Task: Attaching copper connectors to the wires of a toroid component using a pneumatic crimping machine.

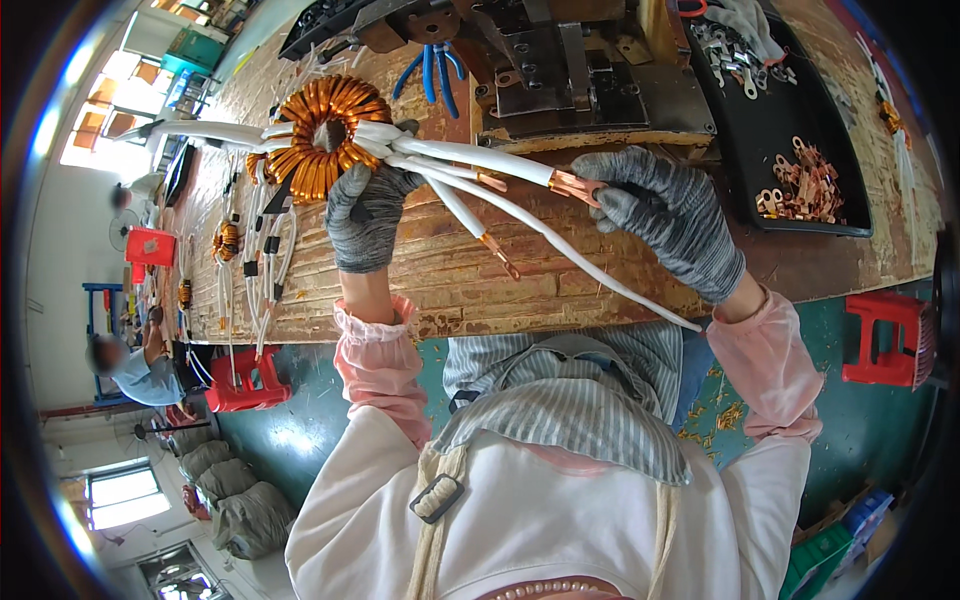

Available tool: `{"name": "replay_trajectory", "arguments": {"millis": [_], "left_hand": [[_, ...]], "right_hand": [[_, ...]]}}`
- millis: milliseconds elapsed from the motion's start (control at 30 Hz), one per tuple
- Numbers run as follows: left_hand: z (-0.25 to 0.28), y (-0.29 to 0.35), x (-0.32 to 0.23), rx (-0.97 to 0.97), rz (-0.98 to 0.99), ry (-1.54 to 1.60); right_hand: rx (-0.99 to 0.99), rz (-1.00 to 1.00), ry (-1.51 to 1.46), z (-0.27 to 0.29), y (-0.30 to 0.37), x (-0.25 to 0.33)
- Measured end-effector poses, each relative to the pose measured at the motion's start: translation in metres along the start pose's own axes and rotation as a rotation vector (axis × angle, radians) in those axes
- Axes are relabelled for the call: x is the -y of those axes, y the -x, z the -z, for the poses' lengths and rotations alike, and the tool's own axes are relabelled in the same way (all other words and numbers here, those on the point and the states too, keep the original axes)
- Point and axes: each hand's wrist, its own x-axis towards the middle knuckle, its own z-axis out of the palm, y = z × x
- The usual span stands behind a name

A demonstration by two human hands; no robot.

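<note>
Gloved in grey, my left hand is closed around the near side of a copper-wound ring coil, held above the wooden table. White-sleeved leads run out from the coil to both sides. My right hand, also gloved, pinches the bare copper end of the thickest lead. Its fingertips cover part of that end, so whether a copper lug sits on it I cannot tell. Below it, a shorter lead ends in a copper lug. A long white lead hangs toward the table's near edge.
A metal press stands just beyond my hands, with blue-handled pliers beside it. At right, a black tray holds copper lugs and silver lugs. More coils lie at left. Red stools flank the table; another person is far left.
</note>
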Motion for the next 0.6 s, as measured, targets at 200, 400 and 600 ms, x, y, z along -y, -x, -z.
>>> {"name": "replay_trajectory", "arguments": {"millis": [200,400,600], "left_hand": [[-0.006,0.007,0.017,-0.161,0.017,0.134],[0.0,0.023,0.039,-0.412,-0.023,0.082],[0.009,0.049,0.034,-0.44,0.144,0.158]], "right_hand": [[-0.041,0.139,0.324,-0.014,0.009,0.01],[-0.078,0.334,0.465,-0.024,0.014,0.004],[-0.004,0.082,0.239,-0.022,0.023,-0.006]]}}
